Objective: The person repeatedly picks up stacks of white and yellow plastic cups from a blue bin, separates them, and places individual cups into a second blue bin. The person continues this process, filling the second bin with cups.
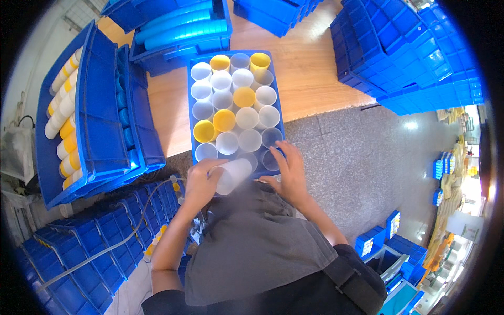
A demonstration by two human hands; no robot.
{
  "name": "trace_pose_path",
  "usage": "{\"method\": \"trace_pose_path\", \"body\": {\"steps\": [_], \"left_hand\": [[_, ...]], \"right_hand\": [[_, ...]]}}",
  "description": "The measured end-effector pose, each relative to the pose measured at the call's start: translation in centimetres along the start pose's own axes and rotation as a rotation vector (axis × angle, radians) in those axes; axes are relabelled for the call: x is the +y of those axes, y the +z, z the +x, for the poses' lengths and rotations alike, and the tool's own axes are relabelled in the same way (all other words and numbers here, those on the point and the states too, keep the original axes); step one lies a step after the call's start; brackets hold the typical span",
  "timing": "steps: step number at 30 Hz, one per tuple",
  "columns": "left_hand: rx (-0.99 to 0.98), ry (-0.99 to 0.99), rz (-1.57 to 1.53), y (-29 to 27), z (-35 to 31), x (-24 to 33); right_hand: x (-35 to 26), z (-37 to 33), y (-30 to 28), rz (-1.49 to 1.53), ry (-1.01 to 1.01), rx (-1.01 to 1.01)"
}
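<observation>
My left hand (202,181) grips a translucent white plastic cup (234,175), tilted over the near edge of a blue crate (280,113). Upright cups fill this crate in rows, mostly white or clear, with several yellow cups (224,120) among them. My right hand (290,176) is at the crate's near right corner, its thumb and fingers apart. Its fingertips reach the rim of a clear cup (270,160) there; whether they press on it is hard to see. The held cup partly hides the crate's near row.
A tilted blue crate (97,113) of white and yellow cup stacks stands at left. Behind it, another blue crate (181,52) holds light-blue stacks. Blue crates (386,47) are piled on the wooden table (302,68) at right; more blue crates (84,247) stand low at left.
</observation>
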State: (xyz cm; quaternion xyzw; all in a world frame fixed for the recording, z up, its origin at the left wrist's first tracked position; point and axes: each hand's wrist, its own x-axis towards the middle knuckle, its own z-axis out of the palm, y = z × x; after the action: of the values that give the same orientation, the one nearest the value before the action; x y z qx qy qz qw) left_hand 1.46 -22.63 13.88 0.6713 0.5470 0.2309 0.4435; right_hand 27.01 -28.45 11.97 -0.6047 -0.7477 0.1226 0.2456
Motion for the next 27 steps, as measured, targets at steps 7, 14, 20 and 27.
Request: {"method": "trace_pose_path", "body": {"steps": [7, 14, 20, 27], "left_hand": [[0.006, -0.144, -0.459, -4.8, -2.7, 3.9], [0.62, 0.024, -0.094, -21.7, -7.4, 7.3], [0.705, 0.224, 0.55, -38.5, 2.6, 0.9], [0.259, 0.384, 1.026, -41.0, 12.5, -8.4]], "right_hand": [[-6.0, 3.1, 2.8, 0.498, 0.037, -0.08], [-5.2, 5.4, 6.7, 0.088, 0.01, -0.046], [-6.2, 4.7, 5.2, -0.095, -0.074, -0.1], [-8.3, 5.1, 4.8, -0.029, 0.017, 0.047]]}}
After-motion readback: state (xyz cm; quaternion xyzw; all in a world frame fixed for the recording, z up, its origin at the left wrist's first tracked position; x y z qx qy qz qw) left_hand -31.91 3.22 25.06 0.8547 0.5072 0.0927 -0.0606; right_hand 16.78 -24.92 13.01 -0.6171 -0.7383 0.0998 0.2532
